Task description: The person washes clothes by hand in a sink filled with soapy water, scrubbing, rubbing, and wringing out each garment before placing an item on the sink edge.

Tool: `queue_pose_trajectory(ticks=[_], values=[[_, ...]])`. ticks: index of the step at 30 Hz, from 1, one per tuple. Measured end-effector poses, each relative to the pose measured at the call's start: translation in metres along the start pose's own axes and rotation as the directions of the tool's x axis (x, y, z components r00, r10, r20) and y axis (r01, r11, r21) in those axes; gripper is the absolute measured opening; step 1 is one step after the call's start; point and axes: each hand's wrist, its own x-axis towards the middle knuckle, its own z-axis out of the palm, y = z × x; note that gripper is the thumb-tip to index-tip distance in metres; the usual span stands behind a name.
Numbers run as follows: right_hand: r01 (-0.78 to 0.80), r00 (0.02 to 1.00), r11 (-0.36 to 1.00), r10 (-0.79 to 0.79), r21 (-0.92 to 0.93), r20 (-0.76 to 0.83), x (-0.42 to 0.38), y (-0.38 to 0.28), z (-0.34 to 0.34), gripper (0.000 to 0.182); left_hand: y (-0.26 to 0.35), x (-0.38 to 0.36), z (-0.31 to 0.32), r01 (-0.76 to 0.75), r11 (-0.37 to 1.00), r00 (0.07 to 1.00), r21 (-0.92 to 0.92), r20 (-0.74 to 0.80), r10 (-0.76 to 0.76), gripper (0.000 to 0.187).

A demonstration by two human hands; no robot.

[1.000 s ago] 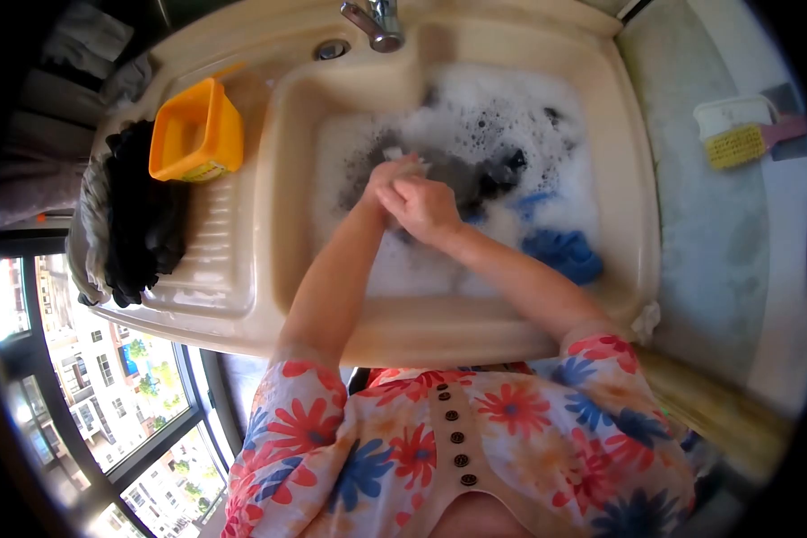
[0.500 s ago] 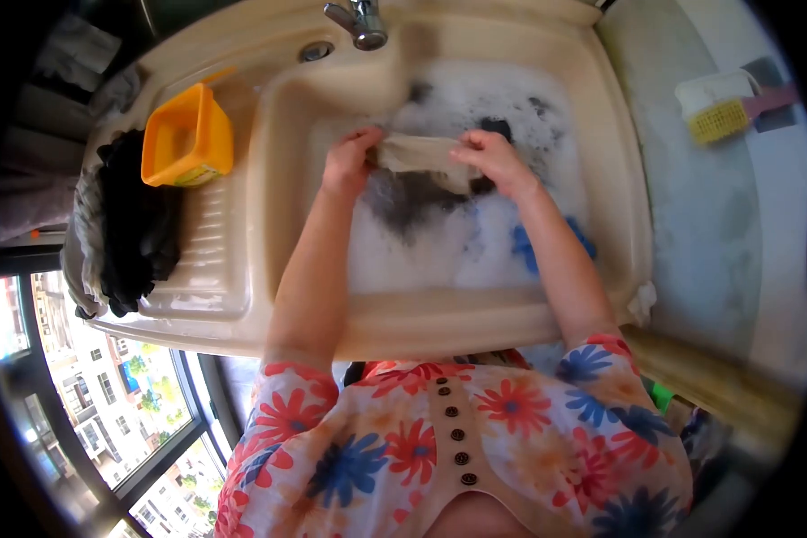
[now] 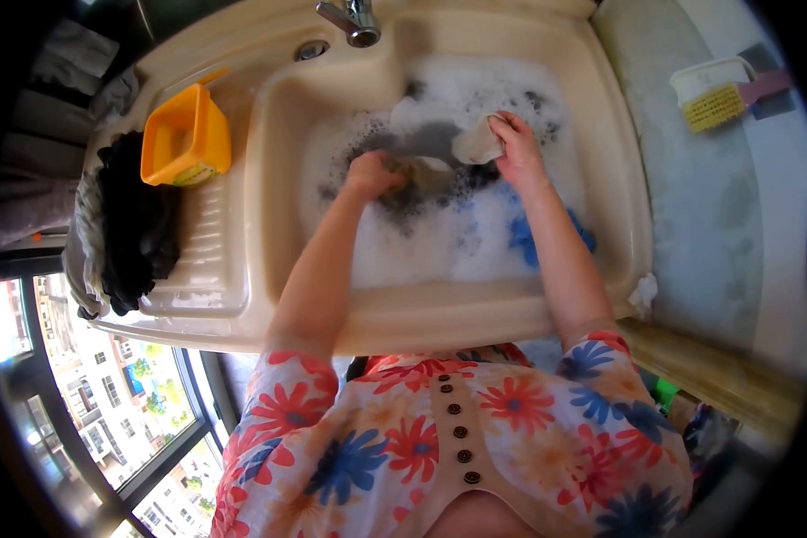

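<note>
A small beige cloth (image 3: 481, 142), perhaps a sock, is in the fingers of my right hand (image 3: 519, 154), just above the suds at the basin's middle right. My left hand (image 3: 374, 177) is closed on a beige piece of fabric (image 3: 429, 174) low in the foamy water. Whether both pieces belong to one cloth is hidden by foam. White suds (image 3: 403, 255) cover much of the sink basin (image 3: 439, 316), with dark water showing around my hands. A blue cloth (image 3: 524, 238) lies partly sunk near my right forearm.
The faucet (image 3: 360, 27) stands at the back edge. On the ribbed drainboard (image 3: 215, 278) at left are an orange plastic container (image 3: 211, 134) and a heap of black and grey clothes (image 3: 139, 224). A scrub brush (image 3: 717, 108) rests beside a white dish (image 3: 704, 79) on the right ledge.
The beige cloth was stretched between both hands above the water. My left hand has lowered into the suds, while my right hand has moved slightly right and up with its piece.
</note>
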Motion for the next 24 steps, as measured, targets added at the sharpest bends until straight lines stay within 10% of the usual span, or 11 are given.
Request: queue_pose_trajectory(ticks=[8,12,14,17,21,22,23,24], values=[[-0.060,0.993,0.973,0.036,0.225,0.109,0.002,-0.017,-0.004,0.015,-0.004,0.008,-0.019,0.203,0.946,0.966,-0.251,0.207,-0.153,0.030],[-0.153,0.972,0.959,0.102,0.240,0.212,-0.007,-0.029,0.011,0.013,0.003,-0.003,-0.016,-0.168,0.934,0.978,0.315,-0.069,0.199,0.030],[-0.190,0.951,0.969,0.143,0.157,0.273,-0.013,-0.029,0.018,0.013,0.025,-0.014,0.003,-0.257,0.699,0.790,0.668,-0.271,0.550,0.032],[-0.152,0.883,0.970,0.220,-0.191,0.415,-0.024,-0.029,0.027,0.016,0.030,-0.009,0.044,-0.355,0.714,0.833,0.603,-0.142,0.534,0.032],[0.171,0.699,0.676,0.430,-0.717,0.571,-0.035,-0.013,0.035,0.026,0.044,-0.015,0.008,-0.133,0.934,0.977,0.330,0.202,0.068,0.032],[0.412,0.697,0.468,0.391,-0.782,0.601,-0.027,0.017,0.021,0.025,0.024,-0.001,0.000,-0.097,0.952,0.978,0.292,0.205,0.036,0.032],[0.260,0.714,0.160,0.632,-0.952,0.301,-0.033,0.025,0.027,0.028,0.006,0.008,-0.007,-0.062,0.965,0.977,0.255,0.211,0.007,0.031],[0.418,0.717,0.046,0.596,-0.907,0.361,-0.035,0.047,0.020,0.028,-0.008,0.010,-0.012,0.029,0.995,0.983,0.091,0.178,-0.045,0.031]])
